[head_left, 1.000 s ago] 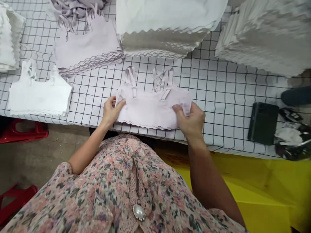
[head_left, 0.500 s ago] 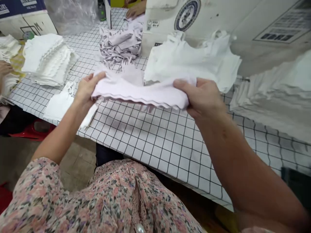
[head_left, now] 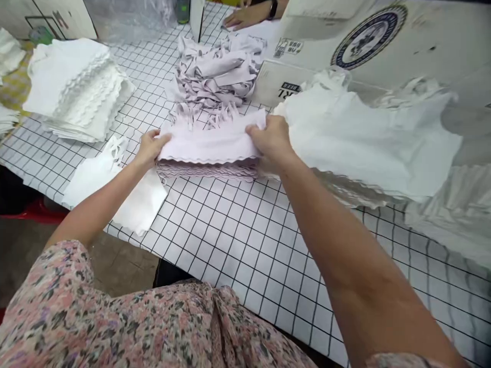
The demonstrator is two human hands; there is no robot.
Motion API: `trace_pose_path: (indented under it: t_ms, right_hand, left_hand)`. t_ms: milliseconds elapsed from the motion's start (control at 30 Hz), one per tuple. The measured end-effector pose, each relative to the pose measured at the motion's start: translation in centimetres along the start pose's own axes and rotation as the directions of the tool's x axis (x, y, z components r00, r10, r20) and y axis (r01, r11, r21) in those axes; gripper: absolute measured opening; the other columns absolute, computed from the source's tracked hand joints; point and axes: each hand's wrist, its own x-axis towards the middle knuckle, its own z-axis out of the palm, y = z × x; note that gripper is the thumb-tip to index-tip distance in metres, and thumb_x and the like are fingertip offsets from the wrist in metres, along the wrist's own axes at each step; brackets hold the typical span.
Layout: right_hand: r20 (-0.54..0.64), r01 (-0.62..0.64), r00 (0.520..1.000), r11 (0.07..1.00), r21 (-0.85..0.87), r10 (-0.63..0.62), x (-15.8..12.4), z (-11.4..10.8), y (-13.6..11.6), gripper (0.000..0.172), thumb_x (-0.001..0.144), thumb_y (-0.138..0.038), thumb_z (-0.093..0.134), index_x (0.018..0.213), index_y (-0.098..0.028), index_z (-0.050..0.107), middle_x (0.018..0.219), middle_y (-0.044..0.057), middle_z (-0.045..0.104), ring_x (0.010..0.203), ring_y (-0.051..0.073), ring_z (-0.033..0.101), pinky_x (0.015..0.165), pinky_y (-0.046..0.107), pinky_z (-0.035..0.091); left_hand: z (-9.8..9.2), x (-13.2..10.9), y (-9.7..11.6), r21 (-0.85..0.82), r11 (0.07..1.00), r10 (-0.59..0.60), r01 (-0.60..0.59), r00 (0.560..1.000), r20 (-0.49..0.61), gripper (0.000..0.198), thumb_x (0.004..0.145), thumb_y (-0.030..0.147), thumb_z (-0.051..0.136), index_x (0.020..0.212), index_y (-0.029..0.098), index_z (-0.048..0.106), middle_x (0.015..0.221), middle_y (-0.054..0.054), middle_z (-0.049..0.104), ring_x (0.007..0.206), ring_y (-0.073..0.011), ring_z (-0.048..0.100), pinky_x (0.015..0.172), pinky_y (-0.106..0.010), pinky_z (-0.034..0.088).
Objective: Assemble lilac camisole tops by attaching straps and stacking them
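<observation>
A pale lilac strappy top [head_left: 210,142] with a wavy hem lies across a stack of similar lilac tops [head_left: 209,170], whose layered edges show beneath it. My left hand [head_left: 151,147] pinches its left end between thumb and fingers. At the opposite end my right hand [head_left: 271,137] grips the cloth, thumb on top. Thin straps spread out behind the piece. Close to my left forearm, a white strappy top [head_left: 141,204] lies flat near the table edge. Just right of my right hand is a stack of white tops [head_left: 364,138].
Behind the lilac stack sits a heap of lilac garments [head_left: 218,71]. White scalloped pieces [head_left: 80,87] are stacked at the left. A large printed carton [head_left: 307,41] stands at the back, beside another person's hand [head_left: 245,18]. A checked cloth [head_left: 230,230] covers the table.
Both hands have lowered the stretched lilac top from above the table onto the lilac stack, keeping hold of its ends. The camera view has shifted, so the surroundings appear displaced.
</observation>
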Motion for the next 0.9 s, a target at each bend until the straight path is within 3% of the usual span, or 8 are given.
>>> trace_pose_path:
  t_ms: [133, 267, 433, 533, 633, 700, 767, 900]
  right_hand:
    - [0.037, -0.089, 0.994, 0.949, -0.301, 0.105, -1.0, 1.7, -0.2, 0.034, 0.104, -0.020, 0.057, 0.132, -0.003, 0.065, 0.135, 0.028, 0.067, 0.133, 0.040, 0.062, 0.117, 0.057, 0.046]
    - [0.053, -0.119, 0.986, 0.894, -0.431, 0.157, -2.3, 2.0, -1.6, 0.056, 0.102, -0.009, 0.049, 0.157, -0.001, 0.044, 0.136, 0.028, 0.065, 0.131, 0.040, 0.064, 0.113, 0.058, 0.049]
    - [0.065, 0.063, 0.997, 0.871, -0.487, -0.036, -3.6, 3.7, -1.8, 0.075, 0.108, -0.024, 0.043, 0.175, -0.011, 0.015, 0.172, 0.029, 0.033, 0.157, 0.046, 0.039, 0.115, 0.065, 0.049]
    - [0.176, 0.227, 0.972, 0.839, -0.495, -0.159, -2.9, 5.9, -0.4, 0.072, 0.110, -0.037, 0.043, 0.174, -0.009, 0.024, 0.179, 0.024, 0.024, 0.167, 0.045, 0.020, 0.125, 0.077, 0.032]
    - [0.193, 0.310, 0.949, 0.849, -0.427, -0.250, -1.9, 6.8, 1.3, 0.067, 0.112, -0.040, 0.039, 0.171, -0.010, 0.031, 0.179, 0.023, 0.026, 0.168, 0.042, 0.022, 0.127, 0.081, 0.022]
    - [0.114, 0.399, 0.916, 0.847, -0.351, -0.384, -2.7, 6.3, 2.4, 0.063, 0.113, -0.039, 0.036, 0.171, -0.013, 0.034, 0.178, 0.022, 0.028, 0.168, 0.039, 0.025, 0.128, 0.078, 0.025]
    - [0.016, 0.547, 0.825, 0.790, -0.277, -0.565, -5.4, 5.3, 3.5, 0.060, 0.114, -0.035, 0.038, 0.170, -0.015, 0.034, 0.176, 0.020, 0.035, 0.167, 0.034, 0.029, 0.131, 0.071, 0.029]
    - [-0.061, 0.774, 0.611, 0.612, -0.164, -0.789, -14.2, 3.9, 6.0, 0.066, 0.108, -0.018, 0.053, 0.170, -0.015, 0.033, 0.163, 0.020, 0.054, 0.167, 0.029, 0.031, 0.132, 0.060, 0.037]
  left_hand:
    - [-1.4, 1.2, -3.7, 0.059, 0.998, 0.013, -0.018, 0.996, 0.084, 0.031, 0.087, 0.028, 0.079, 0.112, 0.016, 0.065, 0.082, -0.004, 0.071, 0.078, -0.0200, 0.072, 0.079, -0.038, 0.063]
    - [-3.8, 2.8, -3.6, 0.304, 0.933, 0.139, -0.195, 0.971, 0.197, 0.069, 0.081, 0.047, 0.085, 0.139, 0.020, 0.058, 0.098, -0.009, 0.074, 0.105, -0.0335, 0.075, 0.092, -0.052, 0.064]
    - [-2.6, 2.7, -2.3, 0.561, 0.550, 0.410, -0.619, 0.785, 0.464, 0.107, 0.079, 0.079, 0.079, 0.166, 0.031, 0.039, 0.164, -0.009, 0.052, 0.158, -0.0422, 0.038, 0.135, -0.062, 0.029]
    - [-0.8, 1.6, -3.0, 0.582, 0.380, 0.315, -0.719, 0.692, 0.649, 0.100, 0.090, 0.087, 0.058, 0.169, 0.028, 0.038, 0.180, -0.010, 0.031, 0.169, -0.0442, 0.016, 0.139, -0.063, 0.009]
    - [-0.4, 2.0, -2.9, 0.618, 0.299, 0.247, -0.727, 0.685, 0.686, 0.090, 0.097, 0.081, 0.053, 0.170, 0.029, 0.039, 0.182, -0.011, 0.026, 0.171, -0.0433, 0.010, 0.138, -0.066, 0.004]
    - [-0.1, 4.0, -1.1, 0.622, 0.250, 0.304, -0.742, 0.670, 0.677, 0.086, 0.098, 0.075, 0.057, 0.169, 0.028, 0.041, 0.183, -0.011, 0.022, 0.172, -0.0426, 0.007, 0.138, -0.068, 0.004]
    - [1.4, 7.9, 2.1, 0.608, 0.219, 0.394, -0.763, 0.639, 0.660, 0.084, 0.098, 0.068, 0.063, 0.169, 0.030, 0.040, 0.185, -0.007, 0.017, 0.173, -0.0388, 0.003, 0.139, -0.068, 0.004]
    - [9.0, 19.5, 8.7, 0.597, 0.226, 0.408, -0.770, 0.631, 0.660, 0.110, 0.082, 0.062, 0.088, 0.172, 0.039, 0.028, 0.185, 0.008, 0.004, 0.173, -0.0279, -0.007, 0.144, -0.056, -0.005]
